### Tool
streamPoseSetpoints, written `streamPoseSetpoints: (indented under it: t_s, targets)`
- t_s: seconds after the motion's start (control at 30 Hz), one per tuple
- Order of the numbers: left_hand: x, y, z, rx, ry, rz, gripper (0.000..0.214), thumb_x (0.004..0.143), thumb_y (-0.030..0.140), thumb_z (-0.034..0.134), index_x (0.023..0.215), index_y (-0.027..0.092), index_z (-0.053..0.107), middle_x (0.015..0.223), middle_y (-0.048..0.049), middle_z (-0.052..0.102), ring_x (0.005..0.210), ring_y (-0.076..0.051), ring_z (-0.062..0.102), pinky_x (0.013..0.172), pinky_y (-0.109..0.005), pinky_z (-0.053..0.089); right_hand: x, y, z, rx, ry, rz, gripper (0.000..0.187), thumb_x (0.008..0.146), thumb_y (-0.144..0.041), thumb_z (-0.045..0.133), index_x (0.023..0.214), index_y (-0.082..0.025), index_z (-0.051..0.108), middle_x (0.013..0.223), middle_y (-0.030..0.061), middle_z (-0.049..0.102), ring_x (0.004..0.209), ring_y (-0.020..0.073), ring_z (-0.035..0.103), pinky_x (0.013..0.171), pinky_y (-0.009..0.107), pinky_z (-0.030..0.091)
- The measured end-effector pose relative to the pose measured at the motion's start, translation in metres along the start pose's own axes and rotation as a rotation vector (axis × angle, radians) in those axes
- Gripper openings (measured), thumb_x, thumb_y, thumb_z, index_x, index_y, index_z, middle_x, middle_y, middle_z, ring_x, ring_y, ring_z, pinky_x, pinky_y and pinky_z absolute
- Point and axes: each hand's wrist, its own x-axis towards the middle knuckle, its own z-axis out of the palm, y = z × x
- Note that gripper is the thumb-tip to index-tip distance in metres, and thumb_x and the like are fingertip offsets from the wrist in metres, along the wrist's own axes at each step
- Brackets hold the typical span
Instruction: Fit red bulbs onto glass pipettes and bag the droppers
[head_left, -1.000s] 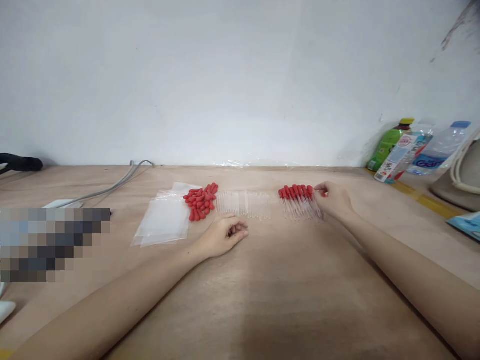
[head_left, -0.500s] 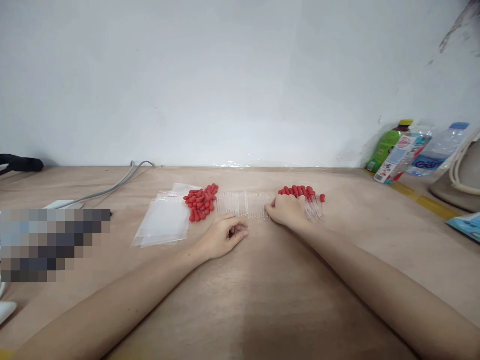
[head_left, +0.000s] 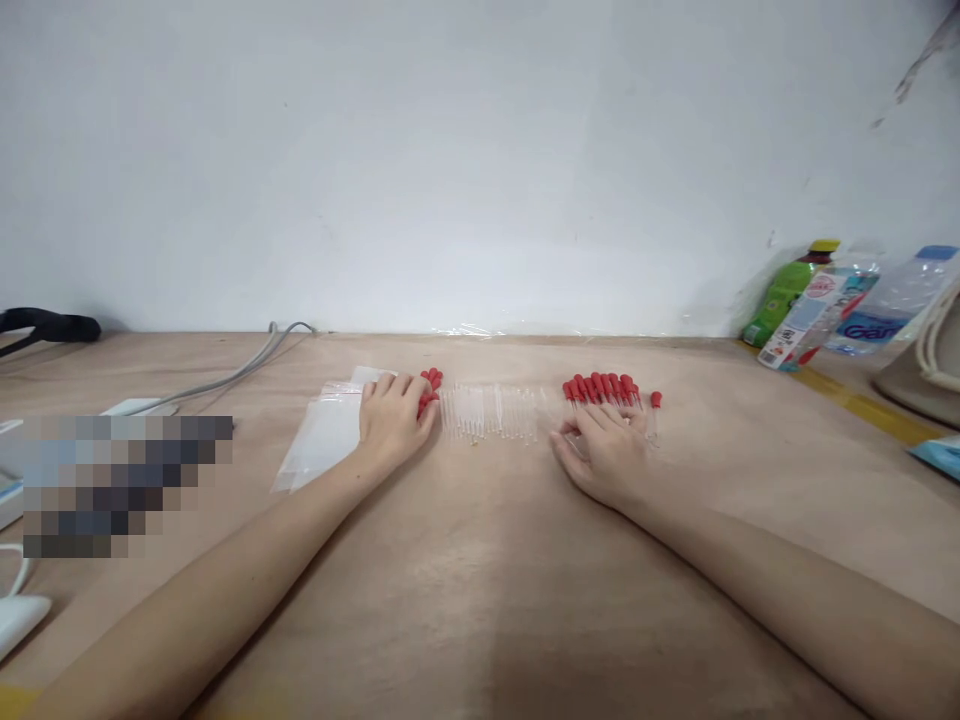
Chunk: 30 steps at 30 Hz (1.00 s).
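My left hand (head_left: 391, 418) lies palm down over the pile of red rubber bulbs (head_left: 430, 380), its fingers spread and covering most of them. A row of clear thin tubes (head_left: 491, 410) lies side by side between my hands. On the right, my right hand (head_left: 606, 450) is curled at the lower ends of several droppers with red bulbs (head_left: 600, 386). Its thumb and fingers bend towards each other; what they hold, if anything, is too blurred to make out. A single dropper (head_left: 655, 402) lies just right of that group.
Clear plastic bags (head_left: 319, 440) lie beneath and left of my left hand. A grey cable (head_left: 232, 378) runs along the back left, near a pixelated area. Bottles (head_left: 787, 295) and a carton (head_left: 814, 315) stand at the right, by yellow tape (head_left: 862, 405).
My left hand has moved left and away from me, onto the red bulbs. My right hand has shifted right from the tubes to the lower ends of the red-topped droppers.
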Motion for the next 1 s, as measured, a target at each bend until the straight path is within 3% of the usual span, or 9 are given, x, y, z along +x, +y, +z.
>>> streamPoseSetpoints:
  t_s: [0.13,0.33,0.47,0.57,0.7,0.83,0.93,1.0]
  targets:
    - [0.007,-0.012,0.007,0.043,-0.084,-0.037,0.017,0.079,0.033,0.045,0.079,0.019,0.055,0.083,-0.0059,0.062,0.083,-0.026,0.049,0.070,-0.036,0.029,-0.017,0.007,-0.016,0.062,-0.020,-0.106,0.015,0.078,-0.028,0.050,0.068,-0.017,0.052,0.066,-0.0005,0.056,0.065,0.0128,0.047,0.075,0.032,0.025]
    - [0.012,-0.014,0.012,0.053,-0.144,-0.076,0.019,0.078,0.034,0.043,0.071,0.018,0.052,0.071,-0.0062,0.064,0.076,-0.026,0.052,0.070,-0.039,0.027,-0.017,0.010,-0.019,0.093,-0.057,-0.114,0.014,0.077,-0.028,0.052,0.068,-0.018,0.052,0.066,0.0000,0.055,0.066,0.0141,0.046,0.070,0.030,0.027]
    - [0.013,-0.017,0.013,0.021,-0.076,-0.159,0.015,0.076,0.032,0.046,0.077,0.018,0.052,0.068,-0.0052,0.063,0.075,-0.026,0.053,0.071,-0.040,0.029,-0.015,0.009,-0.018,0.102,-0.058,-0.126,0.015,0.078,-0.029,0.052,0.068,-0.018,0.052,0.066,0.0000,0.055,0.066,0.0141,0.047,0.069,0.030,0.028]
    - [0.012,-0.016,0.012,-0.070,0.048,-0.220,0.013,0.075,0.028,0.048,0.082,0.017,0.051,0.074,-0.0051,0.062,0.077,-0.025,0.053,0.073,-0.040,0.033,-0.016,0.011,-0.017,0.129,-0.062,-0.122,0.014,0.079,-0.028,0.051,0.070,-0.018,0.051,0.068,0.0001,0.056,0.065,0.0135,0.049,0.069,0.031,0.029]
    - [0.004,-0.001,0.007,-0.393,0.186,-0.082,0.013,0.076,0.023,0.048,0.087,0.015,0.049,0.082,-0.0057,0.058,0.075,-0.019,0.054,0.070,-0.032,0.041,-0.017,0.015,-0.013,0.213,-0.117,-0.101,0.010,0.083,-0.026,0.046,0.078,-0.018,0.051,0.072,0.0009,0.058,0.066,0.0131,0.052,0.072,0.031,0.032]
    - [-0.014,0.027,-0.005,-0.690,0.005,0.188,0.014,0.078,0.018,0.047,0.092,0.016,0.049,0.083,-0.0033,0.056,0.072,-0.013,0.054,0.067,-0.025,0.044,-0.018,0.018,-0.011,0.262,-0.132,-0.083,0.010,0.084,-0.027,0.045,0.080,-0.019,0.050,0.070,0.0006,0.058,0.064,0.0132,0.053,0.071,0.031,0.035]
    - [-0.025,0.043,-0.015,-0.691,-0.208,0.262,0.019,0.077,0.016,0.048,0.094,0.018,0.053,0.083,-0.0024,0.058,0.067,-0.012,0.054,0.062,-0.024,0.043,-0.018,0.019,-0.011,0.261,-0.125,-0.102,0.011,0.085,-0.025,0.043,0.088,-0.018,0.053,0.073,0.0017,0.059,0.065,0.0135,0.054,0.069,0.031,0.036]
    - [-0.029,0.047,-0.018,-0.693,-0.281,0.306,0.021,0.075,0.014,0.048,0.094,0.018,0.056,0.078,-0.0019,0.057,0.065,-0.012,0.053,0.060,-0.024,0.043,-0.018,0.019,-0.010,0.256,-0.113,-0.131,0.015,0.086,-0.023,0.043,0.096,-0.019,0.054,0.077,0.0029,0.061,0.067,0.0137,0.055,0.069,0.031,0.037]
